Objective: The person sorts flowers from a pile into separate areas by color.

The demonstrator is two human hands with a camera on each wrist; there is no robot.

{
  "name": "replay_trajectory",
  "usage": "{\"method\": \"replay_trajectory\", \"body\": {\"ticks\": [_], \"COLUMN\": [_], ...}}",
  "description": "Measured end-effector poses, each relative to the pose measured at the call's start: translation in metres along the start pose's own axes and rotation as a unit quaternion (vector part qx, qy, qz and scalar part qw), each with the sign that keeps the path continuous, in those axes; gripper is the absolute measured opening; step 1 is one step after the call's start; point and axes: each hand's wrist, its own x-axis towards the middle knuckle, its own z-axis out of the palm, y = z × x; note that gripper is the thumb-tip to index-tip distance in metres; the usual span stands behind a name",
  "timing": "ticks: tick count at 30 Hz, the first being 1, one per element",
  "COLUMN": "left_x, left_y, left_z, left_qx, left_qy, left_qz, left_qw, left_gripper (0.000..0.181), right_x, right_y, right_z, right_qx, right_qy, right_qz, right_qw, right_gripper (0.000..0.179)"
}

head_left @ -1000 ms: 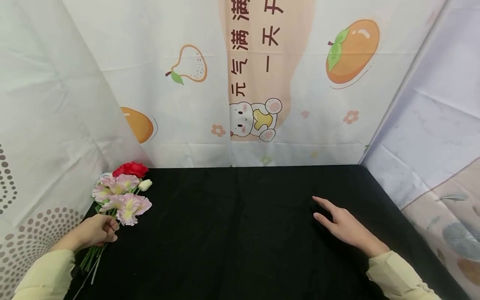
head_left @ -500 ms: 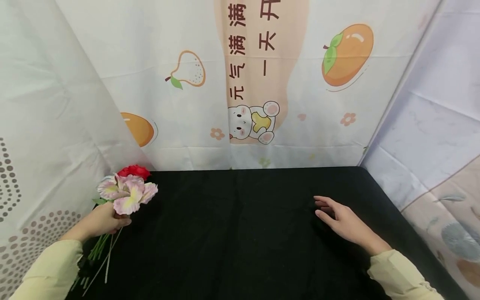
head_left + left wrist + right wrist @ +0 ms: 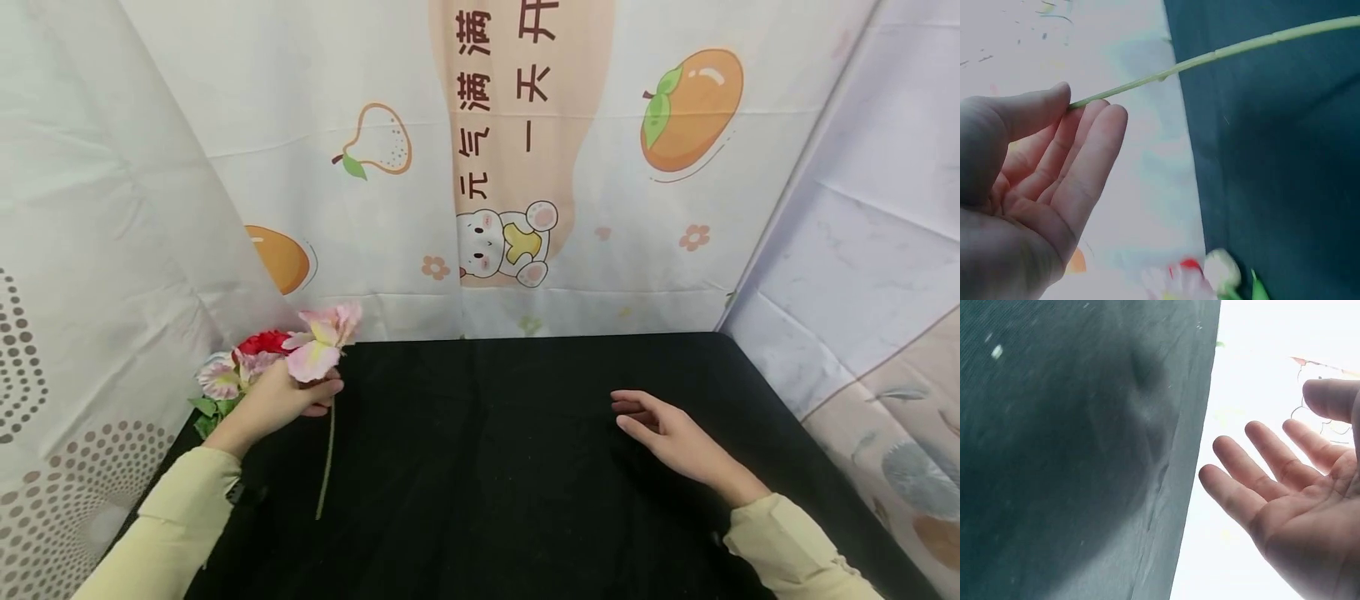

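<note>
My left hand (image 3: 281, 402) pinches the green stem (image 3: 1210, 57) of a pink and yellow artificial flower (image 3: 321, 342) between thumb and fingertips. The bloom stands just above the fingers in the head view, and the stem hangs down below them. Behind this hand, at the table's left edge, lie the other flowers: a red one (image 3: 262, 342), pink ones (image 3: 219, 377) and green leaves (image 3: 213, 410); their stems are hidden by the arm. A white bud (image 3: 1221, 269) shows in the left wrist view. My right hand (image 3: 671, 437) is over the table's right side, fingers loosely bent, holding nothing.
A black cloth covers the table (image 3: 480, 467). White printed curtains hang behind it (image 3: 390, 225) and along the left (image 3: 97, 208) and right (image 3: 862, 250) sides, close to the table's edges.
The left hand has moved right and slightly up, drawing one pink flower away from the bunch, which stays at the left. The right hand has shifted slightly left.
</note>
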Motion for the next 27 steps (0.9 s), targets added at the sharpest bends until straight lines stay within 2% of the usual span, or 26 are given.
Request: {"method": "replay_trajectory", "body": {"ticks": [2,4,7,10,14,16,22,27], "left_x": [0.006,0.013,0.022,0.030,0.038,0.042,0.052,0.056], "left_y": [0.006,0.011,0.016,0.021,0.032,0.038,0.055,0.068], "left_z": [0.005,0.010,0.020,0.033,0.051,0.060,0.087,0.108], "left_qx": [-0.025,-0.050,-0.104,-0.155,-0.188,-0.204,-0.242,-0.253], "left_qy": [0.007,0.020,0.047,0.076,0.092,0.088,0.052,0.013], "left_qz": [0.003,-0.001,-0.007,-0.008,-0.006,-0.007,-0.009,0.011], "left_qw": [0.9997,0.9985,0.9934,0.9850,0.9778,0.9751,0.9688,0.9674], "left_gripper": [0.028,0.031,0.039,0.043,0.042,0.040,0.038,0.035], "right_x": [0.000,0.001,0.004,0.009,0.021,0.028,0.045,0.060], "right_y": [-0.004,-0.008,-0.017,-0.029,-0.043,-0.049,-0.068,-0.085], "right_z": [0.001,0.002,0.006,0.015,0.028,0.034,0.058,0.078], "right_qx": [0.045,0.108,0.203,0.254,0.281,0.293,0.314,0.296], "right_qy": [-0.008,-0.019,-0.036,-0.050,-0.065,-0.071,-0.091,-0.113], "right_qz": [0.008,0.019,0.043,0.060,0.066,0.066,0.063,0.052], "right_qw": [0.9989,0.9938,0.9776,0.9639,0.9551,0.9511,0.9430,0.9471], "right_gripper": [0.043,0.044,0.047,0.051,0.052,0.052,0.054,0.051]}}
